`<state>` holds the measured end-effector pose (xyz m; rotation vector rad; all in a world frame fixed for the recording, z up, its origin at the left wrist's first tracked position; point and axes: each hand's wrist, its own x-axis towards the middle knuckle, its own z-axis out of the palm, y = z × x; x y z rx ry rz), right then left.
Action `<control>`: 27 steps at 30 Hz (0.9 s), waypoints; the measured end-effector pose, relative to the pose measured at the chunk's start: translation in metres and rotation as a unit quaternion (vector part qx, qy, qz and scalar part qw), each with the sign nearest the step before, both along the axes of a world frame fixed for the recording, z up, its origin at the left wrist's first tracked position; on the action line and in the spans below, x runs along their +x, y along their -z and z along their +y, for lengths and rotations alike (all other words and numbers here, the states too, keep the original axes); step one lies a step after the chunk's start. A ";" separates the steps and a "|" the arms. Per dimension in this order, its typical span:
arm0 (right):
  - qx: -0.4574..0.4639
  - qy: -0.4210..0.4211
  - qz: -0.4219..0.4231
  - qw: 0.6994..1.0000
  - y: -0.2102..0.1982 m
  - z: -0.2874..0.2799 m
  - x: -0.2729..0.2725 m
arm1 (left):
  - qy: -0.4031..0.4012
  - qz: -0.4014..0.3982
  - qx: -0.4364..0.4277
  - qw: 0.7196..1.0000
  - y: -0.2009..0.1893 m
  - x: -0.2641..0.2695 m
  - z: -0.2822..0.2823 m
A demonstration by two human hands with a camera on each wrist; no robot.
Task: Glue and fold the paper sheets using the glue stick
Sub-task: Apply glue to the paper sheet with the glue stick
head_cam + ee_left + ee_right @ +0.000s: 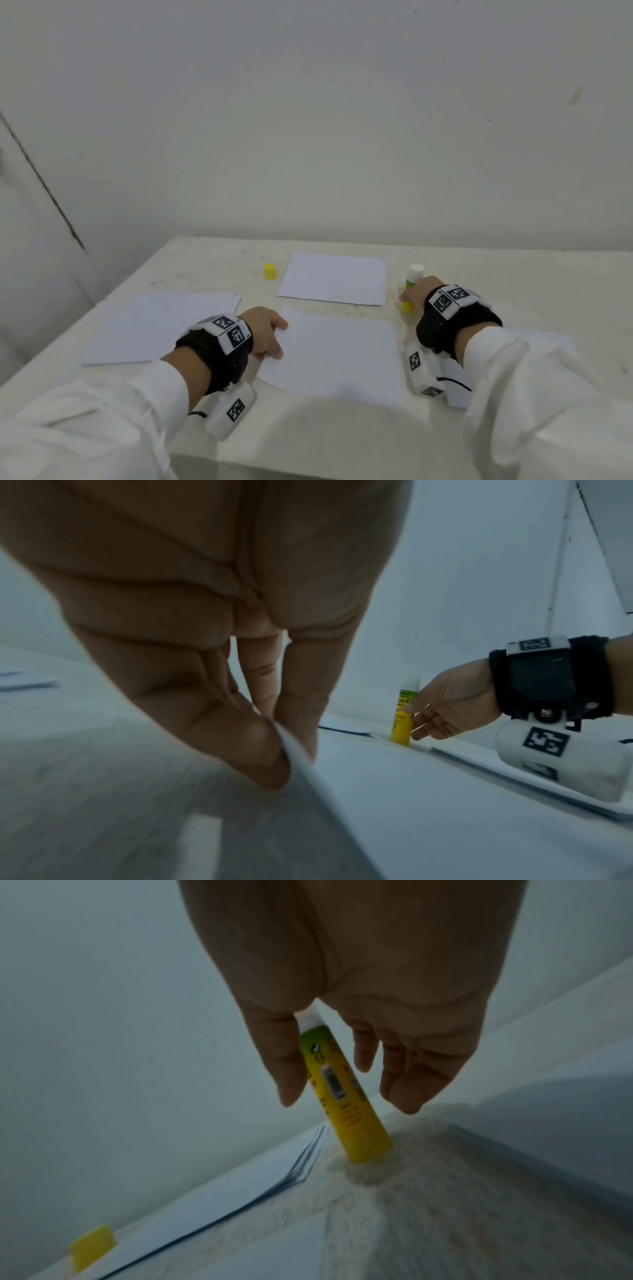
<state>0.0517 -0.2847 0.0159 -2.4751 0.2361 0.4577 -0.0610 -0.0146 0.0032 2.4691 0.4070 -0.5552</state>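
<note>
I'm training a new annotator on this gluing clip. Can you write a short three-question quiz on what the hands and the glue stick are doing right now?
1. True or false: the yellow cap is on the glue stick.
2. What does the left hand hold?
A. the cap
B. the edge of the sheet nearest the person
C. the glue stick
3. Fill in: the glue stick stands ____ on the table, with the right hand around it.

Key
1. False: the cap sits apart, left of the far stack of sheets.
2. B: thumb and fingers pinch its left edge.
3. Upright, white tip upward.
</note>
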 end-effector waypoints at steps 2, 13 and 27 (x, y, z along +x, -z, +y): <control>-0.052 -0.002 0.012 0.999 -0.002 0.008 -0.002 | 0.009 -0.003 0.010 1.000 0.000 0.002 0.009; 0.083 -0.023 -0.001 0.996 -0.010 0.052 -0.023 | 0.156 0.014 0.179 0.971 0.006 0.010 0.028; 0.039 -0.144 -0.156 0.976 0.004 0.178 -0.046 | 0.280 0.003 0.246 0.928 0.026 0.004 0.046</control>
